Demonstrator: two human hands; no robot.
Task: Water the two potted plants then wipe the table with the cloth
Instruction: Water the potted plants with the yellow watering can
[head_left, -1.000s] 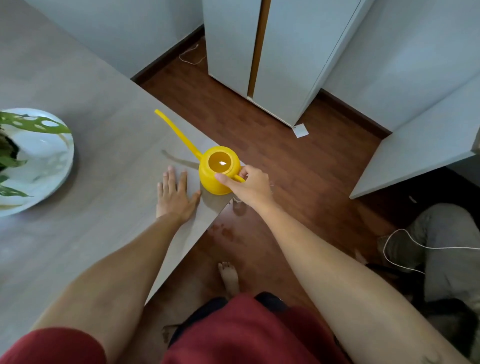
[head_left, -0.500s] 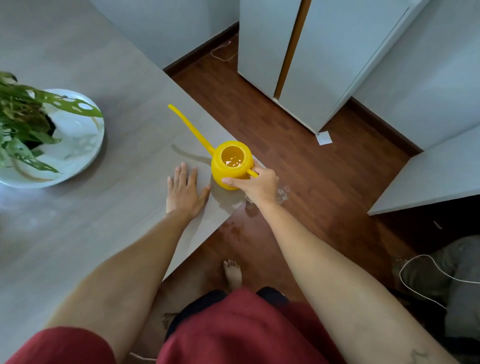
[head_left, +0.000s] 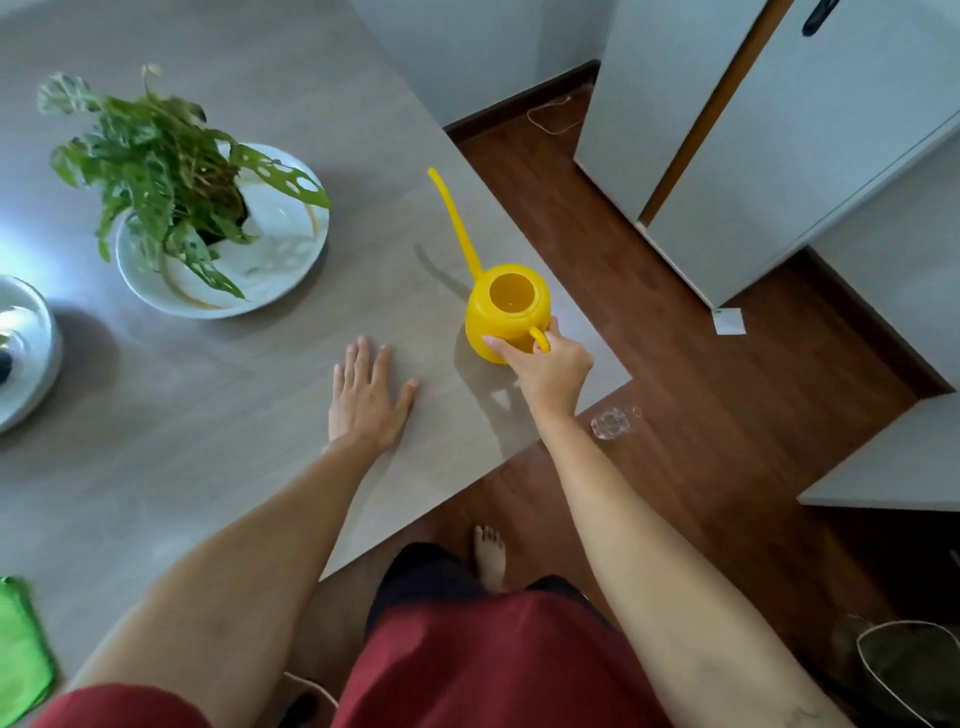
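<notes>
Right hand (head_left: 553, 371) on watering can (head_left: 506, 312) handle

Home — wood floor (head_left: 649, 312) (wardrobe (head_left: 779, 130))

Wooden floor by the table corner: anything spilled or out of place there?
Yes. A small clear puddle glistens on the brown wooden floor just off the grey table corner, beside the right hand gripping the yellow long-spouted watering can.
</notes>
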